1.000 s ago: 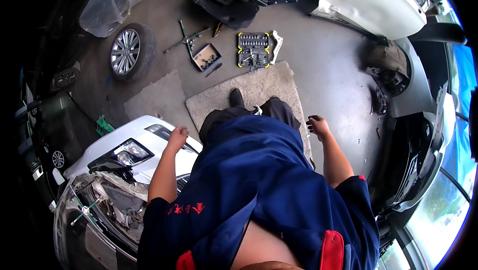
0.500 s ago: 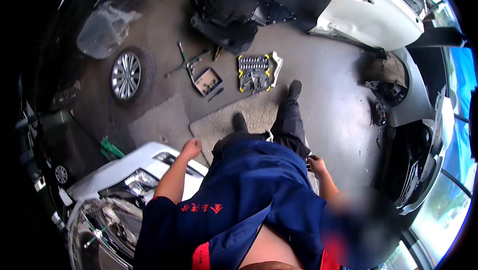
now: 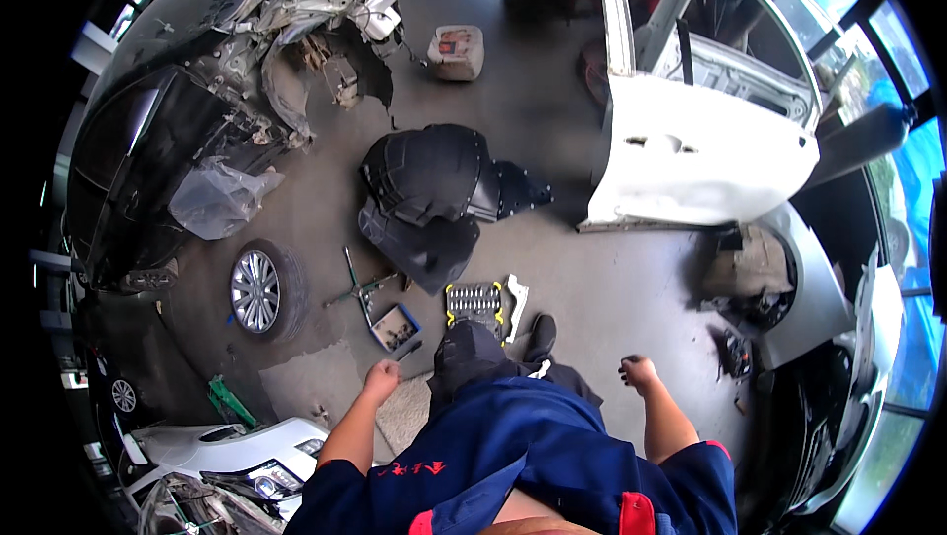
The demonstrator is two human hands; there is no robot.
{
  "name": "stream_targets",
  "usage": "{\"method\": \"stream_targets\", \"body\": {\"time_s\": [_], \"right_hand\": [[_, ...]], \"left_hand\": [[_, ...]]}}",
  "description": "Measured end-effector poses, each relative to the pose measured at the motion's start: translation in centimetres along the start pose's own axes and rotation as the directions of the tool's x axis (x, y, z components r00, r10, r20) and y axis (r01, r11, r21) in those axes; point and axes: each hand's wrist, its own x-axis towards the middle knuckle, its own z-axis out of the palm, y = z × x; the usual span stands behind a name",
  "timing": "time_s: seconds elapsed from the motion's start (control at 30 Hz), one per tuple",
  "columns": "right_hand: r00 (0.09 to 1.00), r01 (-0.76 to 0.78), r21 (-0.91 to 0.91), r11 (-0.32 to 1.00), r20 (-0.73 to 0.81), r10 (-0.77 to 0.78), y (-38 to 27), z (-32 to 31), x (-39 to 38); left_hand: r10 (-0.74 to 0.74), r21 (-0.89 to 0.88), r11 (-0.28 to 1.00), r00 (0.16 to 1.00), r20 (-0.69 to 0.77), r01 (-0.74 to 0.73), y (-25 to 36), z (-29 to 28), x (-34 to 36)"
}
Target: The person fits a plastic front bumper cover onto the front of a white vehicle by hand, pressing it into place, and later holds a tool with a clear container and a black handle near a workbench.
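Observation:
My left hand [image 3: 382,378] hangs in front of my left side, its fingers curled closed, with nothing seen in it. Nearest to it on the floor is a blue-edged tray [image 3: 396,329] with small dark parts inside. Out to my right, my right hand [image 3: 639,371] is also closed; dark bits show at its fingers, too small to name. Ahead of my feet lies an open socket set [image 3: 474,302] in a black and yellow case, partly covered by my raised leg. A white curved trim piece [image 3: 516,307] lies along its right side.
Ahead lie black wheel-arch liners [image 3: 429,180]. Left of the tray are a green cross wrench [image 3: 361,290] and a wheel [image 3: 258,290]. A white car door [image 3: 705,150] stands at the far right, a white canister [image 3: 456,53] farther off, and a stripped car front [image 3: 326,42] far left.
I have stepped forward, and the view has tilted up to show more of the workshop ahead. My right hand has swung out away from my thigh. My left hand stays closed.

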Motion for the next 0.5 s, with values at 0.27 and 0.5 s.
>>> {"method": "stream_targets", "body": {"time_s": [0.27,0.5], "right_hand": [[0.941,0.29,0.105,0.951,0.149,-0.303,-33.1,0.1,11.4],[0.87,0.35,0.104,0.931,0.331,-0.364,-58.1,5.8,16.0]], "left_hand": [[0.253,0.586,0.647,0.862,0.438,-0.488,-1.2,3.1,7.7],[0.178,0.755,-0.018,0.741,0.648,-0.656,14.2,1.5,24.9]]}}
